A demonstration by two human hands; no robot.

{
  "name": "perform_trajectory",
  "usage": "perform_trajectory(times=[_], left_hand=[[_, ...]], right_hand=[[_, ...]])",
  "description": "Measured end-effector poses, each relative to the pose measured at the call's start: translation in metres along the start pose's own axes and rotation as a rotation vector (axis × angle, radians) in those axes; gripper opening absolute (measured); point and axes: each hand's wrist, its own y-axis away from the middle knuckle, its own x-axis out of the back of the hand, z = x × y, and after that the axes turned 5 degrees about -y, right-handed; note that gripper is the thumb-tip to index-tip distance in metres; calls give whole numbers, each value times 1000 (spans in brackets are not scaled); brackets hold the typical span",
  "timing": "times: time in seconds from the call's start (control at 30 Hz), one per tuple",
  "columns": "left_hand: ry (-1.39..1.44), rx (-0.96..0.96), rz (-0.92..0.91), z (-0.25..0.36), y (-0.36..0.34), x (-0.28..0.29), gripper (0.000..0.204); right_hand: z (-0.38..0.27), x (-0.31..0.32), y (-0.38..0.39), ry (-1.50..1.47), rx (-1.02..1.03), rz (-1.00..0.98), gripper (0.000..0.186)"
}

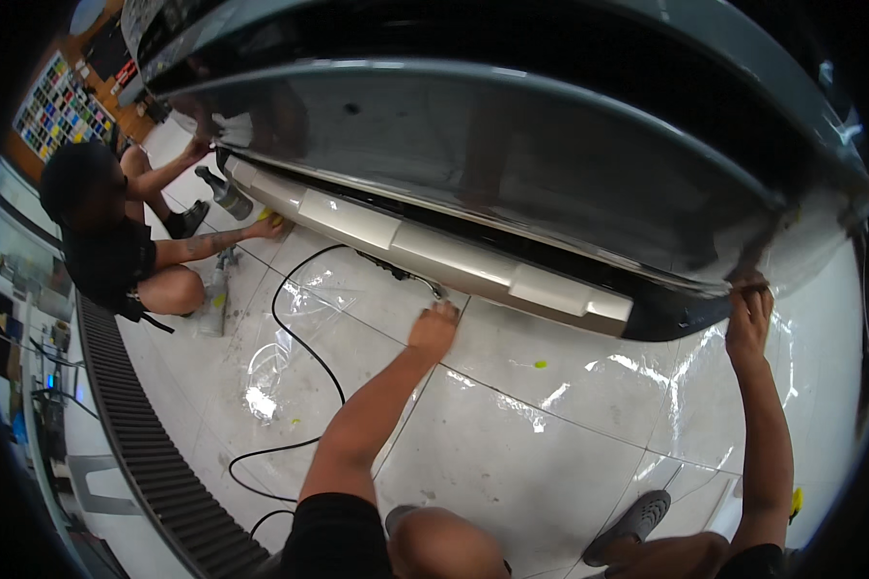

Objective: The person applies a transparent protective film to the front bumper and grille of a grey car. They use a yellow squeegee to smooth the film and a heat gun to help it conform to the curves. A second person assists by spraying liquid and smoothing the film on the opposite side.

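Note:
A dark grey car bumper (512, 164) spans the top of the view, with a silver lower trim (434, 253) along its underside. Below the trim's middle, my left hand (434, 328) is closed, knuckles forward, beside a small metal-ended piece (436, 289) near the floor. What its fingers hold is hidden. At the bumper's right corner, my right hand (749, 324) reaches up with fingers curled on the lower edge. Shiny clear film (826, 232) seems to cover the corner above it.
At left a co-worker (97, 227) crouches, both hands by the bumper's left end. A dark spray bottle (226, 195) and a clear bottle (214, 301) stand nearby. A black cable (309, 338) loops over wet white tiles (512, 444). A dark floor grate (145, 425) runs along the left.

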Motion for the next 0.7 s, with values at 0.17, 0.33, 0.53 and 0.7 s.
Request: perform_trajectory(times=[0.17, 0.33, 0.53, 0.7], left_hand=[[218, 451, -249, -56, -50, -94, 47], [210, 135, -32, 13, -57, -97, 18], [542, -689, -118, 230, -16, -8, 17], [1228, -315, -568, 344, -50, 165, 20]], right_hand=[[2, 9, 3, -4, 48, -50, 13], [24, 18, 18, -177, -21, -135, 14], [25, 22, 21, -85, -32, -76, 33], [38, 22, 28, -291, 20, -35, 26]])
